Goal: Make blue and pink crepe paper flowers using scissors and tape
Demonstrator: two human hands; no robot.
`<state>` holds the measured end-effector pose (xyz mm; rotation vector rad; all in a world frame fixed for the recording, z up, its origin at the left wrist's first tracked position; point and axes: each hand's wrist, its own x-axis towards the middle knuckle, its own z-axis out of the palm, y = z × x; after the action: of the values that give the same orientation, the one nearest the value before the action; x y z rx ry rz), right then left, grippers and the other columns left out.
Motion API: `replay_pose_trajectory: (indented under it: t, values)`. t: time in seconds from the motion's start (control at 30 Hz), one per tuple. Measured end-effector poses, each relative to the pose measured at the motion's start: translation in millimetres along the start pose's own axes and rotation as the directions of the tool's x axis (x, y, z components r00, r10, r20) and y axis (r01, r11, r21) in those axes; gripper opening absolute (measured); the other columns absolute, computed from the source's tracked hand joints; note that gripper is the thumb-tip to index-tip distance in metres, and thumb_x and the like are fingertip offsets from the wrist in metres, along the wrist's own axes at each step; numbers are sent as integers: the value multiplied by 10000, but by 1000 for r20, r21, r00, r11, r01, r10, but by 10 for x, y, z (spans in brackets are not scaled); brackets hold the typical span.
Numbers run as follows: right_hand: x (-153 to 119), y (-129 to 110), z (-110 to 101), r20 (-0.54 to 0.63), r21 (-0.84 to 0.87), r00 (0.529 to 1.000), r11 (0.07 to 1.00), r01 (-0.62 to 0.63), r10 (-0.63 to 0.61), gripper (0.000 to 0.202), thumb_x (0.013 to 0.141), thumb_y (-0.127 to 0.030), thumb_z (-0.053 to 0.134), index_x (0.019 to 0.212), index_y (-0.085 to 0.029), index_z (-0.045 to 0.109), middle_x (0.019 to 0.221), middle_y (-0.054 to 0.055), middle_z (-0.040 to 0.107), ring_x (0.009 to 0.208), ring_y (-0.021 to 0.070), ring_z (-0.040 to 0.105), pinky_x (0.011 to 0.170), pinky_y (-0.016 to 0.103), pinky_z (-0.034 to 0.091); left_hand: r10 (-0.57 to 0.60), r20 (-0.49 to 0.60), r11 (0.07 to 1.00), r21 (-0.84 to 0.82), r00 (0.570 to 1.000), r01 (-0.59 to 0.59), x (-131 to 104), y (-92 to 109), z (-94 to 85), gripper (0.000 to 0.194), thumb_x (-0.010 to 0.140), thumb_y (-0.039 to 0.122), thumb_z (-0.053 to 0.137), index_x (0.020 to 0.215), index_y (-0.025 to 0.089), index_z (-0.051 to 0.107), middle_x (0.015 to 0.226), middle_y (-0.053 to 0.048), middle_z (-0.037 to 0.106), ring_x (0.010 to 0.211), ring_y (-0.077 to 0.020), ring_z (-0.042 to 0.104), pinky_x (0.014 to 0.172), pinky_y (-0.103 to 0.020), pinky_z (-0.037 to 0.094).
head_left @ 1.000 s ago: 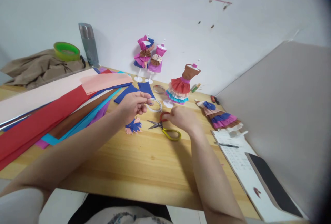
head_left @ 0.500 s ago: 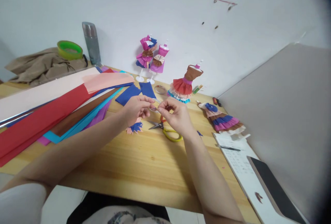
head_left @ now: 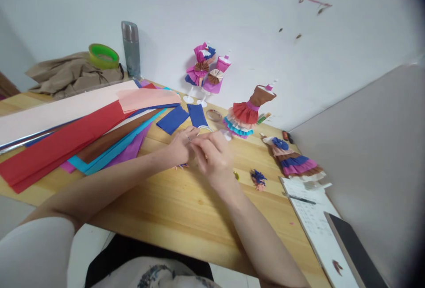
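Now, your right hand (head_left: 215,157): thumb and forefinger closed in a pinch grip on a thin piece (head_left: 189,138), too small to identify.
Your left hand (head_left: 179,147): fingertips meeting the right's; whether its grip is closed, you cannot tell from this angle.
Thin piece: between your fingertips, above the bench (head_left: 159,199).
Just beyond: a white ring (head_left: 206,127), partly hidden, and blue paper (head_left: 172,119).
Right of your hands: a blue-and-pink fringe (head_left: 258,179).

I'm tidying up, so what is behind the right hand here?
Past the right hand, the edge of a yellow object and the rim of a white ring peek out. The rest of each is covered; anything else there cannot be seen.
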<state>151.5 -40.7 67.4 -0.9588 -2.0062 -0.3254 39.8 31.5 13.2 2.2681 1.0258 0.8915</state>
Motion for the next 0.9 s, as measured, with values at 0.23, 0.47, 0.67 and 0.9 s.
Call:
replay_pose_trajectory:
  t: [0.23,0.47,0.67,0.9]
  values:
    - [-60,-12,52,251,-150,961,976,156,-115,245,935,-120,491,814,-148,702,811,78,702,717,198,566,640,331,444,32,174,938,335,984,-89,-74,-46,-90,477,935,203,412,1365,16,496,1513,-212,430,1478,-309,257,1218,-450,184]
    - [-118,-142,110,311,-221,941,953,207,-132,321,933,-110,453,1166,6,642,1118,238,674,1036,319,579,797,422,506,-84,208,960,279,974,23,-3,-212,-159,536,806,268,578,1318,111,544,1456,-190,511,1384,-303,428,1172,-431,304]
    - [-103,-85,108,397,-141,918,988,67,-6,234,902,-76,465,929,-125,692,937,148,680,864,250,596,730,366,479,-88,92,985,-142,992,100,-50,-218,-6,155,696,104,594,812,201,629,1134,-128,687,1325,-328,458,1179,-464,241]
    - [9,-4,-31,638,26,754,975,-222,155,208,811,-68,492,655,-173,581,705,45,600,639,158,516,614,288,378,-207,0,879,-439,978,186,-60,0,225,237,628,17,535,624,251,503,825,-57,657,1249,-296,526,1100,-440,390]
